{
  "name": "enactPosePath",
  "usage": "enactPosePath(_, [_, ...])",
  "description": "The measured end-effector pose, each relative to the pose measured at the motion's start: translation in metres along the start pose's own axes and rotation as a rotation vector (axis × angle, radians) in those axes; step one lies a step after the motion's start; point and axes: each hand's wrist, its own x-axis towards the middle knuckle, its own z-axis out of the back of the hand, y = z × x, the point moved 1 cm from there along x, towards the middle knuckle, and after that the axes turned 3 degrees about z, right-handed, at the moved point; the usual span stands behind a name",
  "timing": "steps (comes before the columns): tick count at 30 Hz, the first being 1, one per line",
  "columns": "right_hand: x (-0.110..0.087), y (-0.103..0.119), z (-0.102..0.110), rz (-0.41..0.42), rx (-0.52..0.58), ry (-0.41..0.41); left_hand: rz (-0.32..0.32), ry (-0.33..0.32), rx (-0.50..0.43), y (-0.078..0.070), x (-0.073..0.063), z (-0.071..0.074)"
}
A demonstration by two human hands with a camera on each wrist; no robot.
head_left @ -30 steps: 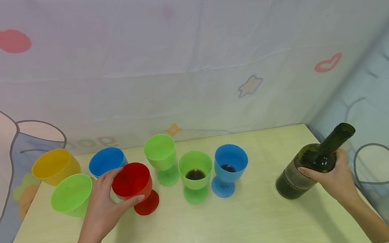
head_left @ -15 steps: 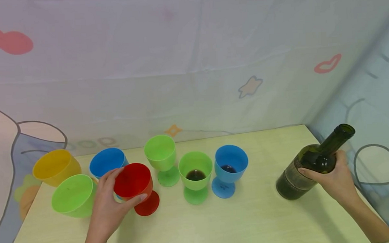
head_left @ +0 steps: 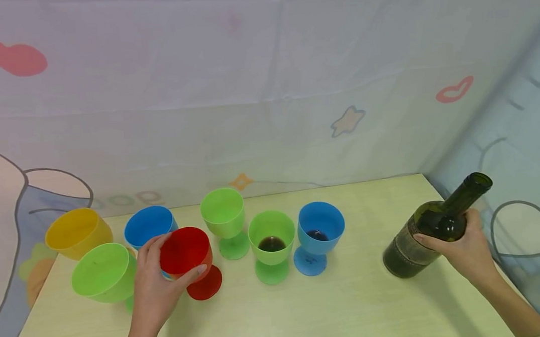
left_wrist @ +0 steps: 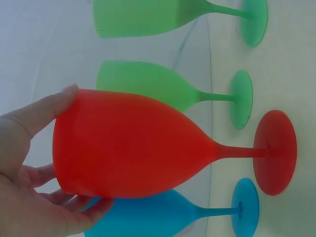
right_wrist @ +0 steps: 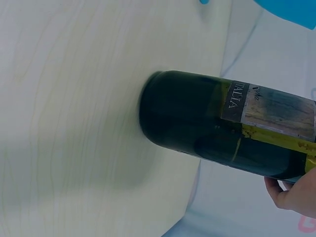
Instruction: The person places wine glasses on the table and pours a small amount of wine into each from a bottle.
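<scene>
My left hand grips the bowl of a red plastic wine glass, thumb on one side and fingers on the other. The glass is upright, its foot appearing to rest on the table. On the right, my right hand holds a dark green wine bottle by its upper body, the bottle standing uncorked. Just right of the red glass are an upright green wine glass and, nearer, a green wine glass with dark liquid. A blue wine glass, also with dark liquid, stands beside that one.
At the left stand a yellow wine glass, a green wine glass and a blue wine glass, the last partly hidden behind my left hand. A printed cloth hangs behind the pale wooden table.
My left hand has shifted a little to the right, and the red wine glass's bowl slightly with it. The stem of the left green glass now shows. My right hand and the bottle stay put.
</scene>
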Motion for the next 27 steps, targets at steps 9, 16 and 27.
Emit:
enactPosePath(9, [0.0, 0.0003, 0.0003, 0.001, 0.0, 0.009, 0.026, 0.025, -0.079, -0.0003, -0.002, -0.0017])
enactPosePath(16, [0.0003, 0.0011, 0.0004, 0.005, 0.001, 0.011, 0.054, 0.114, -0.091, -0.0009, -0.0029, -0.0015])
enactPosePath(27, [0.0004, 0.0012, 0.0007, 0.003, -0.006, 0.012, 0.099, 0.166, -0.12, 0.0007, -0.0028, -0.0024])
